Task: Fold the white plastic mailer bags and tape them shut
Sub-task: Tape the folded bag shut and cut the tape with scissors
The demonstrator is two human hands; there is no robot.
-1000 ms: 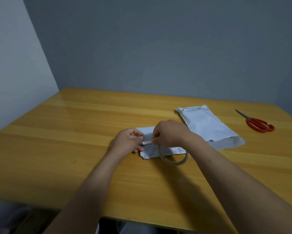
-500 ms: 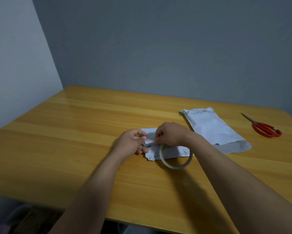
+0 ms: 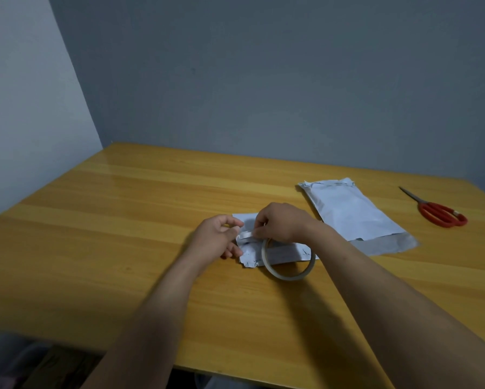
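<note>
Little has been moved since the earlier frames: the left hand (image 3: 216, 238) and the right hand (image 3: 284, 223) are kept close together over the folded mailer bag (image 3: 248, 256), and only the framing has been shifted slightly by the head camera.

Head view: the left hand is seen with its fingers curled, and the free end of a short tape strip (image 3: 245, 235) is pinched between its thumb and forefinger. The other end of the strip is held by the right hand, whose fingers are curled down over the top of the tape roll (image 3: 280, 275). The roll is held on edge and tilted, hanging below the right hand; whether its lower rim is touching the table (image 3: 109, 220) cannot be told. The strip is stretched between the two hands, just above the left end of the folded mailer bag. This small, crumpled white bag is laid flat near the middle of the table, partly covered by both hands and partly seen through the ring of the roll. A second mailer bag (image 3: 350, 211), larger and unfolded, is laid flat just beyond it to the right, with its grey flap turned toward the near right. Red-handled scissors (image 3: 426, 210) are laid closed near the right edge, well apart from the bags. A grey wall (image 3: 263, 80) is seen behind the table.
</note>
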